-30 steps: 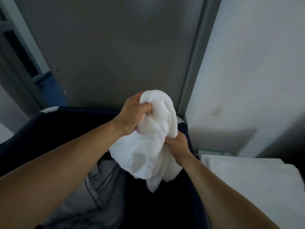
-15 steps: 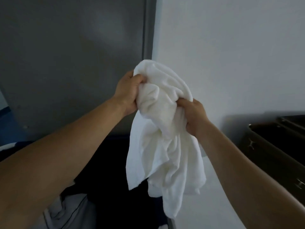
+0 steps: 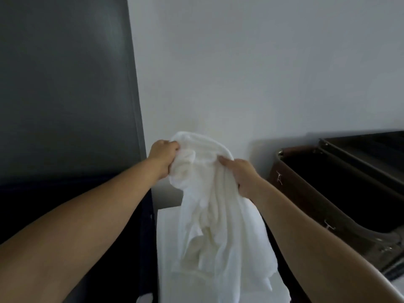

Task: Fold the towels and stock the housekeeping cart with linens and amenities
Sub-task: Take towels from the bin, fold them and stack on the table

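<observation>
**A:** Which step is the person doing at this moment?

**B:** The person is holding up a white towel (image 3: 214,215) in front of the pale wall (image 3: 262,73). I think the folding is only beginning, because the towel is hanging bunched and creased, with no fold in it.

**A:** How are the hands gripping it?

**B:** The left hand (image 3: 162,159) is clutching the top of the towel with curled fingers. The right hand (image 3: 242,176), near it and a little lower, is grasping a bundle of the cloth. Neither hand is spreading wide.

**A:** Where is the towel hanging?

**B:** It is hanging over a white flat surface (image 3: 167,248), with a dark bin (image 3: 328,193) standing on the right. Whether its lower end is touching the surface, I cannot tell.

**A:** What is the next move calling for?

**B:** In my judgement, the hands are needing to find two corners or one edge. Then they should be moving apart, so that the cloth is opening flat before any neat fold.
</observation>
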